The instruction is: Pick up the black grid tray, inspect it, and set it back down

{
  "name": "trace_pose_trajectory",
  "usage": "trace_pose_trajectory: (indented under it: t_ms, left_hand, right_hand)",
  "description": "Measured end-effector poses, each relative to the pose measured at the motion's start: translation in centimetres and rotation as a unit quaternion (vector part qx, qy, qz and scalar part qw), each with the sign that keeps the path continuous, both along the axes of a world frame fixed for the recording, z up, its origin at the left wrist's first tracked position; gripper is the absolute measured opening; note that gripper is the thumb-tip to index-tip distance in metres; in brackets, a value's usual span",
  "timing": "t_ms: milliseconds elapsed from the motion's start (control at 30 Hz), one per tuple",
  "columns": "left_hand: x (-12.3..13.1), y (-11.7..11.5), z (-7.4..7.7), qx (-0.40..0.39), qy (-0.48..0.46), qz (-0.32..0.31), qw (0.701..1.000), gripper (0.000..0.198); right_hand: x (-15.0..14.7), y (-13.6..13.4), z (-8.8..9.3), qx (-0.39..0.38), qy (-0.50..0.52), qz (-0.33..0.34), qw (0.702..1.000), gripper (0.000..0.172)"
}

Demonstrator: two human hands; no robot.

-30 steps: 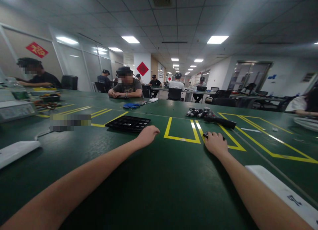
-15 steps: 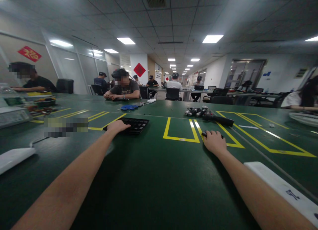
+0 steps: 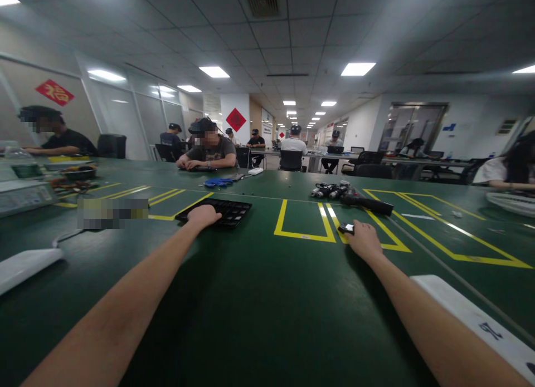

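Observation:
My left hand [image 3: 204, 215] lies over the left part of a black compartment tray [image 3: 234, 212], thumb pointing right, gripping its near left side. The tray rests flat on the green table [image 3: 259, 287]. To the right, my right hand [image 3: 364, 238] is closed on a small black object [image 3: 346, 228] with a shiny face that sticks out left of the fingers. That hand is low over a yellow taped outline. Beyond it lie a bundle of black and silver parts [image 3: 331, 190] and a black cylindrical thing [image 3: 370, 203].
A blue item [image 3: 218, 182] lies beyond the tray. White devices sit at the left [image 3: 29, 269] and right [image 3: 472, 314] edges. A cable crosses the right side. A person [image 3: 209, 147] leans on the table's far edge.
The small black object in my right hand has turned and now shows a shiny face at the left of the fingers. My left hand stays on the tray.

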State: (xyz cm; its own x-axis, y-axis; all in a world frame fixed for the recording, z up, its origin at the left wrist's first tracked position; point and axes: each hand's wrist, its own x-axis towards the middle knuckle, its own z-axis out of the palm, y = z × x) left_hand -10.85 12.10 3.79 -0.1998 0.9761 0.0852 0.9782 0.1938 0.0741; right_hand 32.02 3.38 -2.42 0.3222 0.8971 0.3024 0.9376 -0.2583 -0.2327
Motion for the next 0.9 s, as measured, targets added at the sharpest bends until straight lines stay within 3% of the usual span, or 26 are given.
trace_pose_trajectory:
  t_ms: [133, 233, 300, 400, 467, 533, 700, 900]
  left_hand:
    - [0.9, -1.3, -0.3, 0.033, -0.024, 0.007, 0.999, 0.045]
    - [3.4, -3.3, -1.3, 0.081, -0.093, -0.034, 0.992, 0.05]
    - [5.6, -5.1, -2.4, 0.102, -0.165, -0.096, 0.976, 0.047]
    - [8.5, -8.4, -3.9, 0.109, -0.218, -0.22, 0.945, 0.042]
    - [9.8, -10.4, -4.5, 0.109, -0.24, -0.284, 0.922, 0.039]
    - [10.5, -11.9, -4.7, 0.11, -0.262, -0.309, 0.908, 0.034]
    - [10.8, -13.6, -4.4, 0.094, -0.294, -0.316, 0.897, 0.031]
    - [10.6, -13.7, -4.0, 0.057, -0.27, -0.334, 0.901, 0.035]
  right_hand:
    - [-2.1, 0.2, 0.4, 0.058, 0.08, 0.064, 0.993, 0.046]
    - [-6.0, 0.0, 0.7, 0.081, 0.168, 0.167, 0.968, 0.044]
    - [-8.8, -0.5, 0.7, 0.084, 0.237, 0.24, 0.938, 0.045]
    - [-11.8, -1.7, 0.8, 0.07, 0.35, 0.359, 0.863, 0.04]
    - [-12.6, -2.7, 1.1, 0.064, 0.389, 0.425, 0.815, 0.038]
    - [-12.8, -3.8, 1.7, 0.056, 0.401, 0.464, 0.788, 0.039]
    - [-12.3, -5.3, 3.0, 0.019, 0.362, 0.51, 0.78, 0.043]
    - [-12.2, -4.9, 2.5, 0.007, 0.281, 0.568, 0.773, 0.04]
